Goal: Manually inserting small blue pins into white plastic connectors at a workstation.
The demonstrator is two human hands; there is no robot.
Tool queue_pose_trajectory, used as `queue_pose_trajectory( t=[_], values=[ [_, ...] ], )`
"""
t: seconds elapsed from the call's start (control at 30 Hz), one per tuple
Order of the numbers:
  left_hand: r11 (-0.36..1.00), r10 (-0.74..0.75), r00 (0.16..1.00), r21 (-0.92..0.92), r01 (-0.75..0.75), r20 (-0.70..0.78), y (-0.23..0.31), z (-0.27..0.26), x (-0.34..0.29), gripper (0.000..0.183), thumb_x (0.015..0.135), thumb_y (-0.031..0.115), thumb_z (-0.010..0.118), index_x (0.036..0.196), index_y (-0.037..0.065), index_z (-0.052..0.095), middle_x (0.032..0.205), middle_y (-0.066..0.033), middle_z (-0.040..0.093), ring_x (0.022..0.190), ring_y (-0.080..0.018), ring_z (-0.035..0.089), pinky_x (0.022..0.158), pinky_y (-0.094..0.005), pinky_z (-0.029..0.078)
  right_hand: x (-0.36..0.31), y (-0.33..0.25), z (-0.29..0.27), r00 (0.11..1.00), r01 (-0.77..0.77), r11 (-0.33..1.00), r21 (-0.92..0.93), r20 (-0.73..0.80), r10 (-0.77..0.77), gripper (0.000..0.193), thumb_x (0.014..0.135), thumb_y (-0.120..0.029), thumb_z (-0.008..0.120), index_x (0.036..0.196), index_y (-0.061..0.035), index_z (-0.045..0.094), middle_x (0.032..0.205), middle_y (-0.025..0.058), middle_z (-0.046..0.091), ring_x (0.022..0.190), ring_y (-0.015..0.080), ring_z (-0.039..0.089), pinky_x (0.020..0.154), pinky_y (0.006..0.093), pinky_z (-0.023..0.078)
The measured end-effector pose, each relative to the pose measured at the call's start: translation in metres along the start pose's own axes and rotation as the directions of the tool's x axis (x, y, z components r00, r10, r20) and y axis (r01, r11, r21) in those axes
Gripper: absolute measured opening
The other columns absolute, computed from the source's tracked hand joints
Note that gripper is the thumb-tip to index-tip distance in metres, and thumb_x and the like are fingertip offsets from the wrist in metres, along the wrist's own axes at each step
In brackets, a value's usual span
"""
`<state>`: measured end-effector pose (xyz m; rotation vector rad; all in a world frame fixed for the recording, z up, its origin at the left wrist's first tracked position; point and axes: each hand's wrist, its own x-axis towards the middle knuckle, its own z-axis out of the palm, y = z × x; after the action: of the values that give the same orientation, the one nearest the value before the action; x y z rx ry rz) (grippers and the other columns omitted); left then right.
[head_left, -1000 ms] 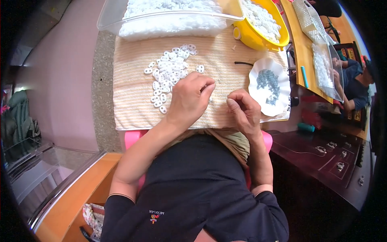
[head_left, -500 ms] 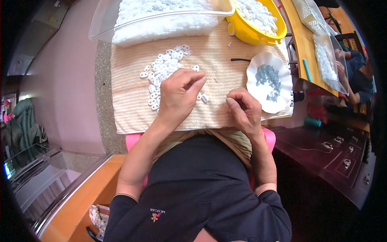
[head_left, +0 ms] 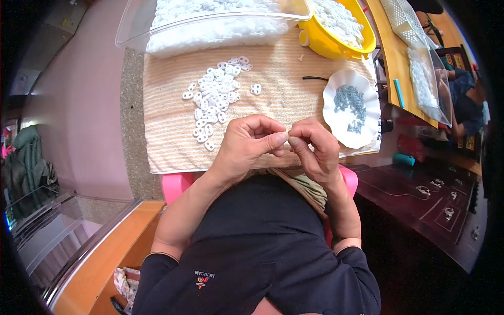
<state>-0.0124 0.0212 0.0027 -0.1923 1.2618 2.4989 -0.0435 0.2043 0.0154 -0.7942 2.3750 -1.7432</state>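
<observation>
My left hand and my right hand meet over the near part of the striped towel, both closed in a pinch with fingertips almost touching. Whatever small thing lies between them is hidden by the fingers. Left of my left hand spreads a loose pile of small white oval plastic pieces with two holes. A few of the same pieces sit apart, beyond the hands. Close to my right hand stands a white wavy-rimmed plate with many tiny dark grey-green pieces in it.
A clear plastic bin full of white pieces stands at the far edge, beside a yellow tub of similar pieces. A thin black stick lies near the plate. Another person sits at the right by a wooden table.
My left hand has moved right and nearer, away from the white pile, to meet my right hand. The right hand has shifted only slightly, its fingers now against the left's.
</observation>
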Motion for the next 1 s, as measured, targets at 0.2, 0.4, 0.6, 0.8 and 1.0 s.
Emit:
queue_pose_trajectory(
  t=[0.2,0.4,0.6,0.8,1.0],
  values=[
    [0.991,-0.042,0.999,-0.123,0.044,0.014,-0.003,-0.004,0.001,0.014,0.086,0.006,0.067,0.095,-0.003,0.063,0.084,-0.0074,0.066,0.073,-0.0111,0.063,0.066,-0.0233,0.054,0.0,0.002,0.006,1.0,-0.01,0.998,0.06,-0.021,0.011,0.014,0.081,0.003,0.066,0.094,0.0015,0.062,0.088,0.0116,0.062,0.074,0.0193,0.062,0.062,0.0264,0.049],
    [0.978,-0.059,0.998,-0.199,0.057,-0.006,-0.004,-0.009,0.0,0.014,0.087,0.006,0.067,0.096,-0.002,0.062,0.084,-0.0077,0.066,0.072,-0.0116,0.063,0.066,-0.0238,0.054,0.005,0.004,0.011,1.0,0.006,0.998,0.064,-0.007,-0.005,0.013,0.082,0.002,0.066,0.095,0.001,0.064,0.089,0.0114,0.062,0.072,0.0172,0.062,0.061,0.0257,0.049],
    [0.975,-0.058,0.998,-0.216,0.055,-0.011,-0.007,-0.012,0.0,0.014,0.088,0.006,0.064,0.099,-0.003,0.063,0.086,-0.0075,0.066,0.075,-0.0123,0.064,0.07,-0.0243,0.055,0.004,0.007,0.015,0.994,-0.102,0.983,0.15,-0.025,0.107,0.007,0.084,0.003,0.063,0.092,0.0024,0.063,0.089,0.0088,0.062,0.071,0.0129,0.06,0.06,0.0241,0.049],
    [0.96,-0.088,0.994,-0.273,0.066,-0.069,-0.002,-0.009,-0.002,0.021,0.089,0.005,0.063,0.108,-0.004,0.062,0.094,-0.0101,0.068,0.082,-0.0141,0.066,0.077,-0.0263,0.056,0.003,0.014,0.016,0.974,-0.202,0.933,0.296,-0.042,0.225,0.005,0.088,0.002,0.06,0.092,0.0034,0.062,0.09,0.0058,0.06,0.073,0.0086,0.058,0.061,0.0213,0.049],
    [0.961,-0.093,0.994,-0.265,0.076,-0.052,-0.007,-0.011,-0.002,0.021,0.088,0.002,0.062,0.109,-0.002,0.062,0.1,-0.0115,0.068,0.087,-0.0167,0.067,0.081,-0.0285,0.057,0.004,0.018,0.016,0.977,-0.188,0.924,0.333,-0.031,0.21,0.006,0.089,0.0,0.06,0.094,0.0042,0.062,0.091,0.0055,0.061,0.073,0.0082,0.059,0.063,0.0205,0.049]
  ],
)
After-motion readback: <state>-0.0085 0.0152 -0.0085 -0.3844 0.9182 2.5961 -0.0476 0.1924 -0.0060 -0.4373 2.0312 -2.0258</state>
